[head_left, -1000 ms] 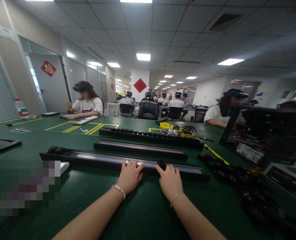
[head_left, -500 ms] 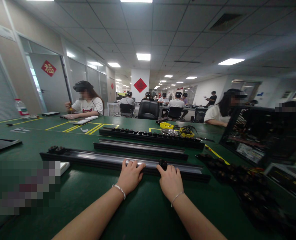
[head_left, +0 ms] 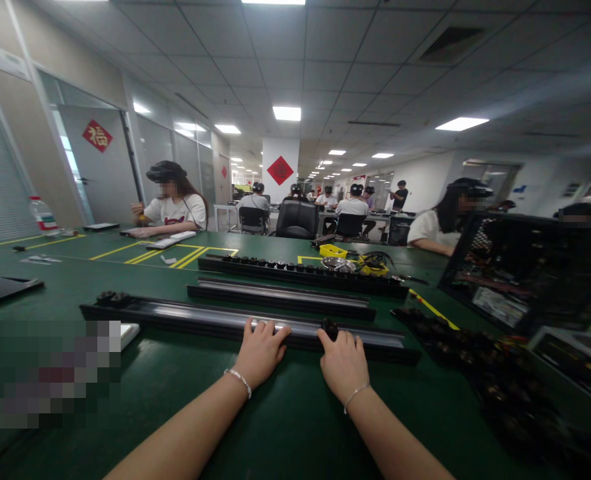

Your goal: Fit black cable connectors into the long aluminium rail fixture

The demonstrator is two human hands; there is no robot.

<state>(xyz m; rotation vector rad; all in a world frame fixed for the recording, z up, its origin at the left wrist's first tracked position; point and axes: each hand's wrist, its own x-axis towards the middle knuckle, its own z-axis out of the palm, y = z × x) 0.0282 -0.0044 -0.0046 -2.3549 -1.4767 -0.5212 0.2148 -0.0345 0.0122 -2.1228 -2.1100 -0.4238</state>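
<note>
A long black rail (head_left: 190, 319) with a shiny inner channel lies across the green table. My left hand (head_left: 259, 350) rests on its front edge near the middle, fingers over the rail and thumb spread to the right. Further right, my right hand (head_left: 344, 360) touches a small black part (head_left: 329, 327) that sits in the channel; how firmly it is held is hidden. More black parts (head_left: 112, 299) stand at the rail's left end. Behind lie a second rail (head_left: 280, 295) and a third rail (head_left: 300, 270) lined with black parts.
A heap of black parts (head_left: 495, 373) lies at the right, beside an open black case (head_left: 515, 273) and a metal box (head_left: 575, 363). Yellow trays (head_left: 332, 251) and cables stand at the back. People sit across the table at left and right.
My right hand and the small black part have shifted slightly right along the rail. My left hand has stayed in place.
</note>
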